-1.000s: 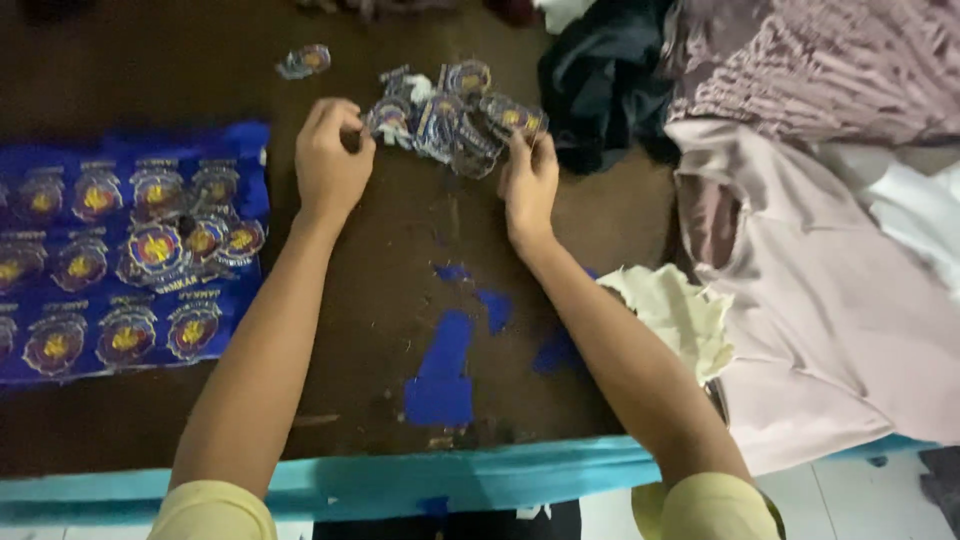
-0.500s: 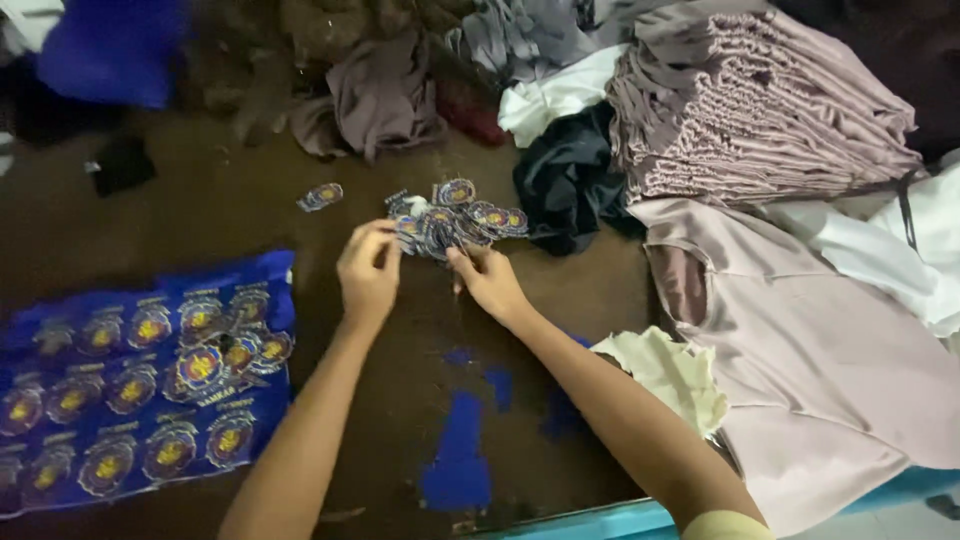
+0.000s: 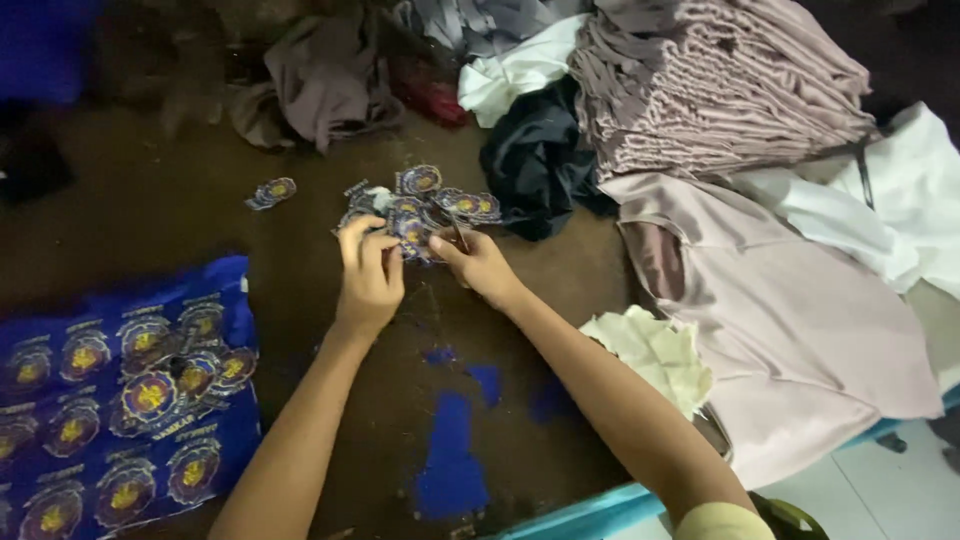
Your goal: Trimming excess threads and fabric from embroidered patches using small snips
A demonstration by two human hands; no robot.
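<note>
A heap of round blue-and-gold embroidered badges [image 3: 425,205] lies on the dark brown table [image 3: 160,210]. My left hand [image 3: 368,272] has its fingers curled at the near edge of the heap, pinching a badge. My right hand [image 3: 478,262] pinches another badge from the same heap with thumb and forefinger. One single badge [image 3: 272,191] lies apart, to the left of the heap.
A blue cloth sheet [image 3: 120,390] printed with rows of uncut badges lies at the near left. Folded mauve fabric [image 3: 720,90], a pink garment [image 3: 790,320], a dark cloth [image 3: 540,160] and cream scraps [image 3: 655,350] crowd the right. Blue scraps [image 3: 450,455] lie near the turquoise table edge [image 3: 580,510].
The view has tilted up and away, showing more cloth at the table's far side. Both hands have stayed at the badge heap, drawing closer together at its near edge.
</note>
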